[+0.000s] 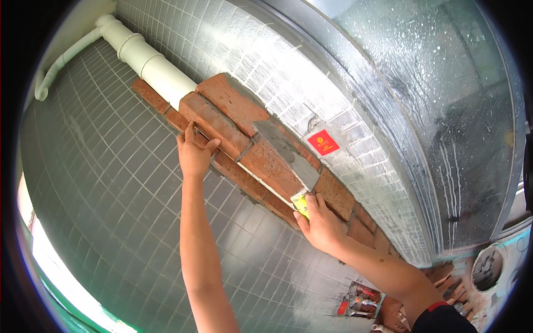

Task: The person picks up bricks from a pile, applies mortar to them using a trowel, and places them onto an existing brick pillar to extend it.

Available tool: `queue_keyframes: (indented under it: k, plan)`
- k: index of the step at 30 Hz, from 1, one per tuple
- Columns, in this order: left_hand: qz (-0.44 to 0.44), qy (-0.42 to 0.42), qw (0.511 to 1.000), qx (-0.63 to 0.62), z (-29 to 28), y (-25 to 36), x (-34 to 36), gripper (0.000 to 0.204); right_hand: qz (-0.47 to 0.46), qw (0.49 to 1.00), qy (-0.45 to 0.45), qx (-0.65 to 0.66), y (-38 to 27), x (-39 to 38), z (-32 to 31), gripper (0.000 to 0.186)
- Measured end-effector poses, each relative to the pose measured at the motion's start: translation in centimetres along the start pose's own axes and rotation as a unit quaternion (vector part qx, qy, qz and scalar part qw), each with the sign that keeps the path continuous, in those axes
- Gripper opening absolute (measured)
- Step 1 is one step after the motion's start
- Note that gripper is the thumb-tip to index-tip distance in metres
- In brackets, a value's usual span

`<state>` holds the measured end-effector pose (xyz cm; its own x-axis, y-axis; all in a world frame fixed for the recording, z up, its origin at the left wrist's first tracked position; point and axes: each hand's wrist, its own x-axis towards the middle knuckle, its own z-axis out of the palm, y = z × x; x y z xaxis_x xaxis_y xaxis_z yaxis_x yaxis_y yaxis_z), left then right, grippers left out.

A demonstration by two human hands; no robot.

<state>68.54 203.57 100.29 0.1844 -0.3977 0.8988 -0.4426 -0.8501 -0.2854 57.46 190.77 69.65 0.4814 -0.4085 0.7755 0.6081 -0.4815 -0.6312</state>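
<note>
My left hand (194, 150) presses its fingers and thumb on a thin pale strip (259, 180) along the face of an upper red brick (214, 119). My right hand (312, 217) grips a yellow tool (300, 202), possibly a tape measure, at the strip's lower end, against another brick (269, 169). Grey mortar (283, 150) covers part of the brickwork, which runs diagonally beside a white vertical pipe (164, 77). A lower row of bricks (239, 177) shows behind the strip.
Dark tiled wall (94, 183) fills the left; a glass panel (444, 111) in a metal frame stands right. A red card (323, 142) is on the pale tiles. Below lie a round bucket (487, 266), loose bricks (449, 286) and an assortment of tools (360, 299).
</note>
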Motion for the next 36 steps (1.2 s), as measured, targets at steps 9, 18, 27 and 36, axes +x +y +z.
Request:
queue_keyframes:
  k: [9, 18, 27, 36]
  plan:
    - [0.043, -0.011, 0.998, -0.053, -1.1, 2.3, 0.2, 0.097, -0.016, 0.994, -0.033, -0.103, -0.3, 5.3, -3.4, 0.047]
    - [0.042, -0.012, 0.995, -0.087, -1.1, 2.2, 0.3, 0.094, -0.048, 0.977, -0.054, -0.198, -5.0, 14.1, -4.1, 0.045]
    - [0.042, -0.009, 0.994, -0.098, -1.3, 2.1, 0.2, 0.095, -0.081, 0.969, -0.057, -0.225, -7.2, 17.7, -3.9, 0.037]
    - [0.035, -0.005, 0.994, -0.103, -1.1, 1.9, 0.4, 0.095, -0.092, 0.958, -0.103, -0.251, -3.8, 14.4, -5.1, 0.038]
